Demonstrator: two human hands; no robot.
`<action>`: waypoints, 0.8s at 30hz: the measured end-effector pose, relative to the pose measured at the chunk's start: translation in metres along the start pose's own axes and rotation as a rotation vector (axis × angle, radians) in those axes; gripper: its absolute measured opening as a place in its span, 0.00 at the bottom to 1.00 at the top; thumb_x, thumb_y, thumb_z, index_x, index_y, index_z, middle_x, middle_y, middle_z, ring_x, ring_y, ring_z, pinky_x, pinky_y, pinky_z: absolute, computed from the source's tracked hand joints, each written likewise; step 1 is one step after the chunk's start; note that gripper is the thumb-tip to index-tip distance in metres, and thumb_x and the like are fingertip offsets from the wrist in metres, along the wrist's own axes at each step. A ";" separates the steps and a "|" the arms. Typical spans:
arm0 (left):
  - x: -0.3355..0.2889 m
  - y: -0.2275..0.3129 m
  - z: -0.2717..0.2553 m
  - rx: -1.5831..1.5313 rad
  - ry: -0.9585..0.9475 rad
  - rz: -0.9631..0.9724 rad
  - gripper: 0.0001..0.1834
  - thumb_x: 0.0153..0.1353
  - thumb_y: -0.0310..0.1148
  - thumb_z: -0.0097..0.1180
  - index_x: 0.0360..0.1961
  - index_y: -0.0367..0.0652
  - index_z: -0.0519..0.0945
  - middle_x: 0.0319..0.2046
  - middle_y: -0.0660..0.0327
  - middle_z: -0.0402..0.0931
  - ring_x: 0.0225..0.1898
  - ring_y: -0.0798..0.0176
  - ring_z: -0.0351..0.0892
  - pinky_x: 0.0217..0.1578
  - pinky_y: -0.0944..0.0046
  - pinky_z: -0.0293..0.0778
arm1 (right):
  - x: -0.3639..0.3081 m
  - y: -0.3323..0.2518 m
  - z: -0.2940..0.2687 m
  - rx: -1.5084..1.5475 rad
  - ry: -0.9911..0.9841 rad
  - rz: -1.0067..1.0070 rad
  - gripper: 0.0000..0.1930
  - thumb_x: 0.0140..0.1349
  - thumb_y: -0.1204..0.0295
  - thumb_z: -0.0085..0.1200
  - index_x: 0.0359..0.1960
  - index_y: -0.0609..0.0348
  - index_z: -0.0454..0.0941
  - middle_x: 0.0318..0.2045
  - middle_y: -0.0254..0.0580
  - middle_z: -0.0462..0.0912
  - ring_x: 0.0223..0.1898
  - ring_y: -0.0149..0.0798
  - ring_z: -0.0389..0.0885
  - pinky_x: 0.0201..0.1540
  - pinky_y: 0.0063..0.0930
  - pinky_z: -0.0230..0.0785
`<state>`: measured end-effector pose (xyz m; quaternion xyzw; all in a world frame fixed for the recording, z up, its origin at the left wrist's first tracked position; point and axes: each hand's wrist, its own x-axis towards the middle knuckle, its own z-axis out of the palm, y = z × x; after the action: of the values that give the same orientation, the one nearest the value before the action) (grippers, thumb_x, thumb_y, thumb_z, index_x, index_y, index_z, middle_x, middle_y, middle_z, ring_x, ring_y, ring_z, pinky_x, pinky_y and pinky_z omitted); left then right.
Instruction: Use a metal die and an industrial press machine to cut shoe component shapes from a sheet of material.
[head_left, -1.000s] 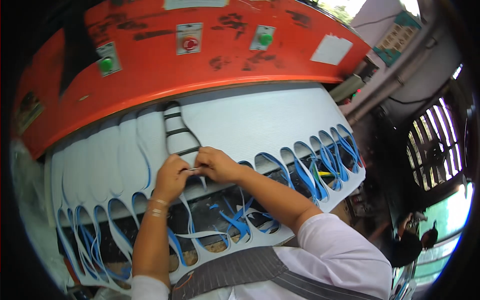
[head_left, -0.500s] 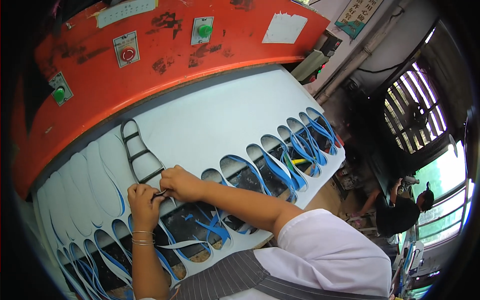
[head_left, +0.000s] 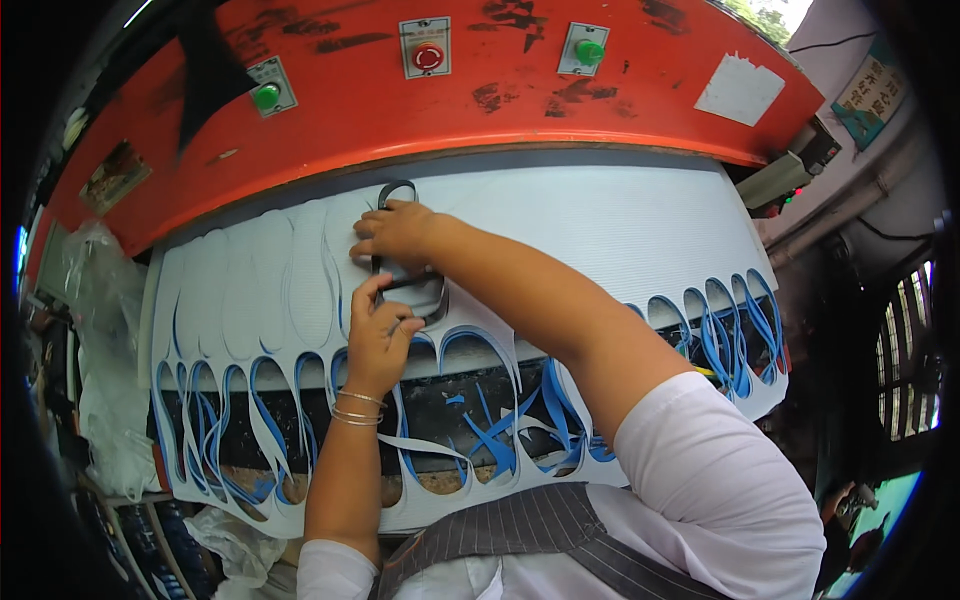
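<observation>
Both hands at a dark shoe-sole-shaped cutting die (head_left: 441, 303), which lies on a white ribbed sheet (head_left: 570, 230), left of centre, just right of a row of sole-shaped cut outlines (head_left: 305, 270). Die's rounded far end points to the red machine front (head_left: 330, 130); near end by the sheet's scalloped, cut-out edge. Right hand (head_left: 398, 236) laid across the die's upper part, fingers spread toward its left side, covering much of the frame. Left hand (head_left: 378, 340) at the near end, thumb and forefinger parted, tips at the frame. Hands and frame overlap, so can't tell if either grip is clenched on the die or merely touching. Thin bracelets (head_left: 358, 410) on left wrist. Below the hands, white strips and blue scraps (head_left: 490, 445) over a black bed (head_left: 430, 393). Machine front: red button (head_left: 428, 57) between two green ones, torn pale paper (head_left: 740, 88) farther right. Clear plastic bag (head_left: 105, 340) hangs at far left. Person wears dark pinstriped apron (head_left: 490, 525), white sleeves (head_left: 715, 470).
</observation>
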<state>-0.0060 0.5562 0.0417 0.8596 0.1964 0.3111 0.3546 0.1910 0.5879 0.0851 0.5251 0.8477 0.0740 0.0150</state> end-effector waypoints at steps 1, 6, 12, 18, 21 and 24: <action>0.007 0.011 0.001 -0.060 0.063 -0.006 0.15 0.48 0.35 0.69 0.33 0.40 0.78 0.63 0.45 0.59 0.58 0.45 0.65 0.58 0.53 0.62 | -0.002 0.010 0.004 0.079 0.088 -0.026 0.21 0.49 0.63 0.62 0.48 0.44 0.79 0.58 0.41 0.71 0.61 0.44 0.68 0.62 0.39 0.59; -0.023 0.005 0.025 0.210 0.024 -0.154 0.43 0.50 0.49 0.67 0.58 0.30 0.65 0.53 0.42 0.71 0.52 0.42 0.74 0.55 0.55 0.67 | -0.036 0.008 0.031 0.249 0.674 -0.015 0.10 0.42 0.75 0.57 0.30 0.51 0.79 0.32 0.35 0.80 0.42 0.44 0.78 0.47 0.39 0.71; 0.045 0.039 0.021 0.792 -0.300 -0.471 0.27 0.55 0.53 0.58 0.40 0.36 0.77 0.40 0.42 0.79 0.34 0.42 0.81 0.37 0.47 0.75 | -0.109 0.043 -0.062 0.490 0.506 1.012 0.12 0.58 0.61 0.55 0.31 0.57 0.81 0.29 0.54 0.82 0.33 0.57 0.81 0.36 0.48 0.73; 0.101 0.031 0.050 0.863 -0.299 -0.343 0.22 0.62 0.44 0.52 0.56 0.49 0.76 0.57 0.45 0.69 0.59 0.46 0.67 0.58 0.47 0.61 | -0.178 0.042 0.015 0.632 0.074 1.131 0.20 0.64 0.54 0.49 0.35 0.59 0.83 0.38 0.52 0.84 0.42 0.52 0.82 0.44 0.45 0.75; 0.080 -0.031 0.053 0.967 -0.033 -0.149 0.23 0.65 0.40 0.48 0.63 0.57 0.71 0.65 0.46 0.58 0.67 0.44 0.54 0.64 0.48 0.54 | -0.242 0.036 -0.018 0.516 0.126 1.307 0.24 0.66 0.50 0.46 0.36 0.60 0.82 0.39 0.50 0.83 0.42 0.52 0.82 0.44 0.44 0.74; 0.099 -0.023 0.065 0.885 -0.066 -0.146 0.23 0.66 0.39 0.46 0.63 0.56 0.70 0.65 0.45 0.59 0.67 0.43 0.53 0.66 0.49 0.50 | -0.368 0.043 0.004 0.242 0.095 1.563 0.27 0.62 0.46 0.50 0.36 0.64 0.82 0.37 0.58 0.81 0.43 0.54 0.80 0.43 0.44 0.74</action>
<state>0.1075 0.5949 0.0281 0.9219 0.3592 0.1438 -0.0202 0.3944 0.2789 0.0675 0.9626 0.2351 -0.0071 -0.1345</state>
